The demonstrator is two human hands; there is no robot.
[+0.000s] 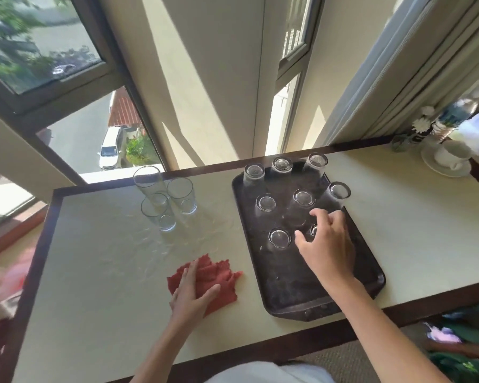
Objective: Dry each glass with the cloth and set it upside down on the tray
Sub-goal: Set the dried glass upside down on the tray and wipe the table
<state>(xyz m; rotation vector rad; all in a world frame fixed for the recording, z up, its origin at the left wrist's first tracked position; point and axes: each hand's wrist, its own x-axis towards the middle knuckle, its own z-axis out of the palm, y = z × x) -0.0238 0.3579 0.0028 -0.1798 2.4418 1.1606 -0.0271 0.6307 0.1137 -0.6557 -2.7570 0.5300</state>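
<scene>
Now the three upright glasses stand far-left of the tray, nearer the left hand, lying flat on the red cloth, than the right hand, whose fingers curl round an inverted glass on the tray's near right.

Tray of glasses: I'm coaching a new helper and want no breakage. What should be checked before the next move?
1. Front glass stands upside down on the tray: ok.
2. Right hand clear of it: cannot tell; its fingers surround the glass.
3. Red cloth ready: ok, the left hand rests on it.
4. Glasses left to dry: ok, three upright glasses stand on the table, left of the tray.
5. Free room on the tray: ok, its near end is bare.
</scene>
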